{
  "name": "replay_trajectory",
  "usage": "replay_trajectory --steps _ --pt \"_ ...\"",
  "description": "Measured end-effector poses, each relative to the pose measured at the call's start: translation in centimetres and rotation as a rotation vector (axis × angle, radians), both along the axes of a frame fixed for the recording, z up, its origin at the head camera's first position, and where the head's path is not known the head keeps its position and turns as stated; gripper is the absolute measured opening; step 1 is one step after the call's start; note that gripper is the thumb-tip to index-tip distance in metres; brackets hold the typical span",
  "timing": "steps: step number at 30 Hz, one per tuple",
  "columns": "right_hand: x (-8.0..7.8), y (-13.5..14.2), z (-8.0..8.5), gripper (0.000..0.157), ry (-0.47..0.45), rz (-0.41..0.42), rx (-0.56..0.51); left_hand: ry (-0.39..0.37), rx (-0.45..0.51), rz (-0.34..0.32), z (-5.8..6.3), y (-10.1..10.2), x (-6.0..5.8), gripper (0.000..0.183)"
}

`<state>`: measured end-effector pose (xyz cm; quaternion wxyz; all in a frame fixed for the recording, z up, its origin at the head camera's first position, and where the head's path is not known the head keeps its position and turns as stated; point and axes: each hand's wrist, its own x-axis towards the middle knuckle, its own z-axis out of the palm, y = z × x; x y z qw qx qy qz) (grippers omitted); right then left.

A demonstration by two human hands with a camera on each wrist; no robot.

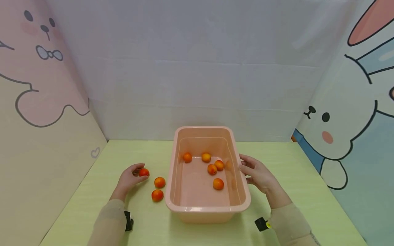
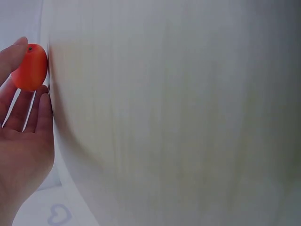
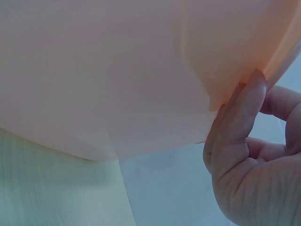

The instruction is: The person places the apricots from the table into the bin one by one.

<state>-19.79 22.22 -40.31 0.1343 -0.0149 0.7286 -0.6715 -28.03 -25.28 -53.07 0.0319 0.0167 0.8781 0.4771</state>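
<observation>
A small smooth orange-red fruit (image 1: pixel 143 172) lies between the thumb and fingers of my left hand (image 1: pixel 129 178), low over the table on the left. In the left wrist view the thumb presses this oval fruit (image 2: pixel 32 68) from above, fingers behind it; a dark stem spot shows on its end. My right hand (image 1: pixel 259 173) holds the right rim of a pink plastic basin (image 1: pixel 207 209). In the right wrist view several fingers of that hand (image 3: pixel 254 155) bear on the basin's outer wall (image 3: pixel 113 84) just under the rim. Several similar fruits (image 1: pixel 218 183) lie on the basin's floor.
Two more orange fruits, one (image 1: pixel 159 182) behind the other (image 1: pixel 157 195), sit on the pale green table (image 1: pixel 307 205) between my left hand and the basin. A white backdrop (image 1: pixel 197 75) closes off the far side, with cartoon-printed panels at left and right.
</observation>
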Motion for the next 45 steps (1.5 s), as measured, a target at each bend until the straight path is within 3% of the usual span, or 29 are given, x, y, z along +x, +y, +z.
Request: replay_trajectory --steps 14,21,27,34,45 --pt "-0.1 0.0 -0.1 0.057 0.001 0.005 -0.008 -0.024 -0.005 0.022 0.0 0.0 0.1 0.053" --pt "0.0 -0.1 -0.2 0.058 -0.001 -0.001 -0.010 -0.032 0.011 0.021 1.0 -0.3 0.6 0.057" --pt "0.0 0.0 -0.2 0.058 -0.002 -0.001 -0.015 0.015 0.018 0.001 2.6 0.0 0.7 0.056" --pt "0.1 0.0 -0.1 0.059 -0.009 -0.005 -0.016 0.040 -0.001 -0.083 5.3 0.9 1.3 0.055" --pt "0.1 0.0 0.0 0.059 -0.009 -0.007 -0.010 0.134 0.087 -0.167 9.7 3.2 2.4 0.051"
